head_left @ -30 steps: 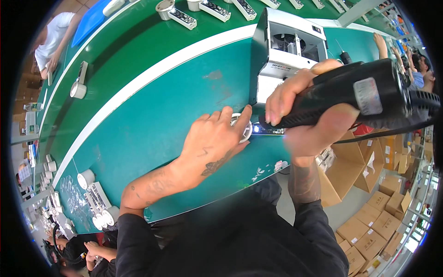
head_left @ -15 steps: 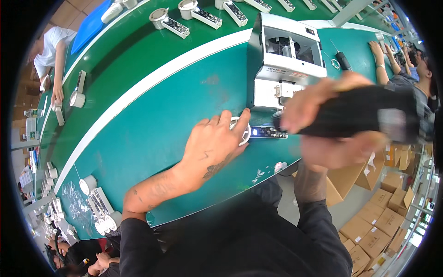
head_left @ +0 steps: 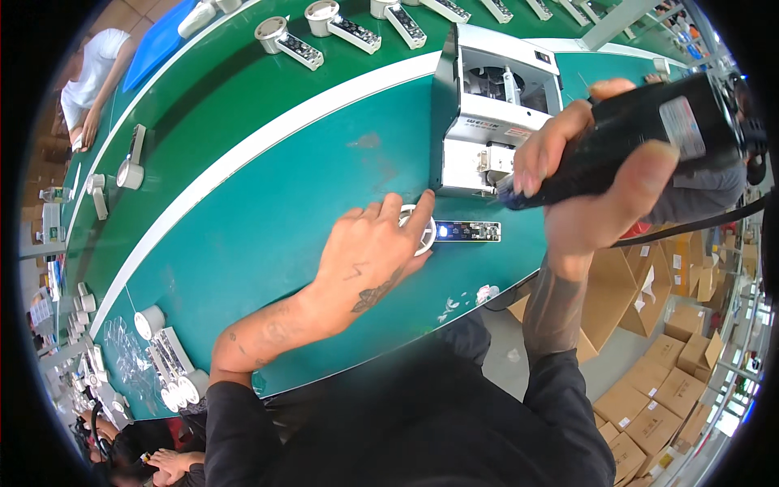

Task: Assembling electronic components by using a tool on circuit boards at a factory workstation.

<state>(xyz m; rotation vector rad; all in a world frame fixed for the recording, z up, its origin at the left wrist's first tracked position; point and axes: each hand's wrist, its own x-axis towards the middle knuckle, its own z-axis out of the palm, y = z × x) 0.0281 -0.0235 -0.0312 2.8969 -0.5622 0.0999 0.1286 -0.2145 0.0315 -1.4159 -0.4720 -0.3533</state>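
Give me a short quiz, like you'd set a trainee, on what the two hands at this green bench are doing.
1. Which grip holds the black handheld tool?
2. True or false: the left grip touches the white round part.
3. In the picture, which way does the circuit-board strip extend from the white round part?
A) left
B) right
C) down, toward the wearer

Key:
1. The right grip.
2. True.
3. B.
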